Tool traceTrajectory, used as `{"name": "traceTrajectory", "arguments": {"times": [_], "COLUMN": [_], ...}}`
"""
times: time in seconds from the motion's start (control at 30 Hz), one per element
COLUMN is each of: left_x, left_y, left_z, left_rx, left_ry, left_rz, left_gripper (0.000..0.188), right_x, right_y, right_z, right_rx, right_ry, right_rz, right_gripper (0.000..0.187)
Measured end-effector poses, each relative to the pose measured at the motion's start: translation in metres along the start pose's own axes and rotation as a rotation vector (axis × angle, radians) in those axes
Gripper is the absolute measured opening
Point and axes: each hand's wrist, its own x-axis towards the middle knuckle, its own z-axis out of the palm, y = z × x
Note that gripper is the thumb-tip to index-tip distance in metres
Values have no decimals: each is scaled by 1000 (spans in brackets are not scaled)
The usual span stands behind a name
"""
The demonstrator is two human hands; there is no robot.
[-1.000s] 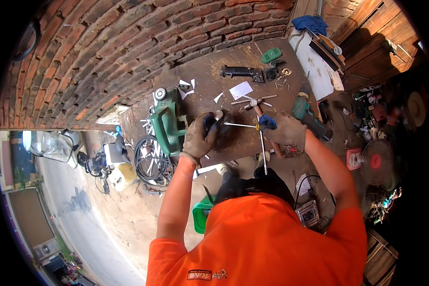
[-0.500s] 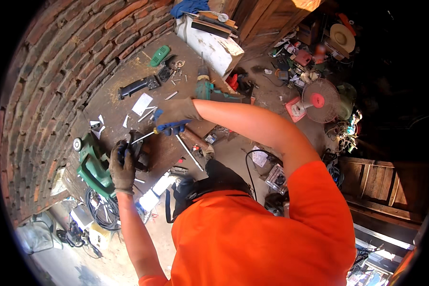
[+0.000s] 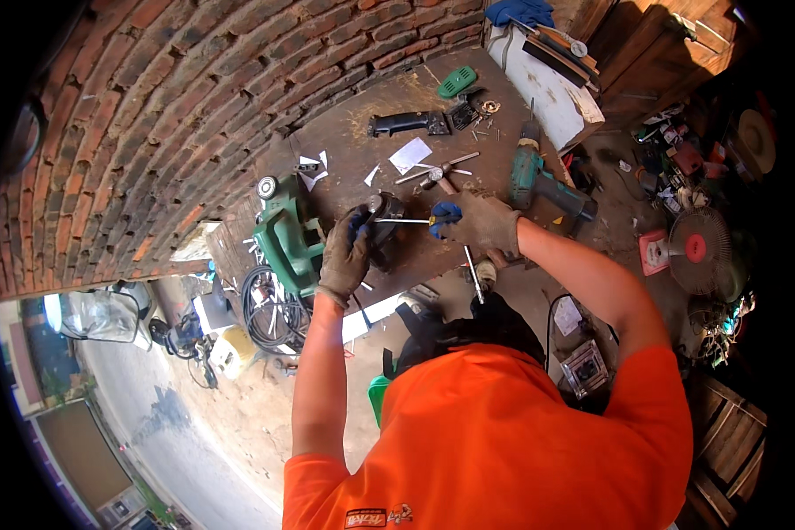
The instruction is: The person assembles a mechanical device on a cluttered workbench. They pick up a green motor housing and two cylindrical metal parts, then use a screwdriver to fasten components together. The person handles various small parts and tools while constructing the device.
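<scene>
My right hand (image 3: pixel 484 221), in a brown work glove with blue fingers, is closed round the handle of a screwdriver (image 3: pixel 399 221). Its bright shaft points left, and the tip reaches a dark, rounded metal part (image 3: pixel 387 208). My left hand (image 3: pixel 346 249), gloved the same way, is closed at the near left side of this part and steadies it on the workbench (image 3: pixel 327 141). Fingers and glove hide some of the dark part and the exact spot where the tip meets it. Just left of my left hand stands a green power-tool body (image 3: pixel 284 240).
A green cordless drill (image 3: pixel 539 181) lies on the bench to the right. Farther back are a black handle piece (image 3: pixel 406 124), a green cover (image 3: pixel 458 82), paper scraps (image 3: pixel 408 155) and a hammer (image 3: pixel 436 175). A brick wall (image 3: pixel 238 132) borders the bench; a pink fan (image 3: pixel 696 249) stands right.
The head view has swung left, so the bench and hands appear farther right. The screwdriver shaft, slanted before, now lies nearly level. Both hands keep their hold.
</scene>
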Motion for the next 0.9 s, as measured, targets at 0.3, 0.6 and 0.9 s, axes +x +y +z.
{"name": "traceTrajectory", "arguments": {"times": [0.3,0.6,0.9], "left_x": [-10,0,0], "left_y": [-40,11,6], "left_z": [-3,-12,-7], "left_rx": [-603,-579,-480], "left_ry": [-161,-36,96], "left_rz": [-355,-516,-515], "left_gripper": [47,33,29], "right_x": [2,-24,-27], "right_y": [40,18,5], "right_z": [47,77,124], "right_rx": [451,537,510], "right_ry": [58,240,473], "right_rz": [-137,-166,-110], "right_gripper": [40,40,33]}}
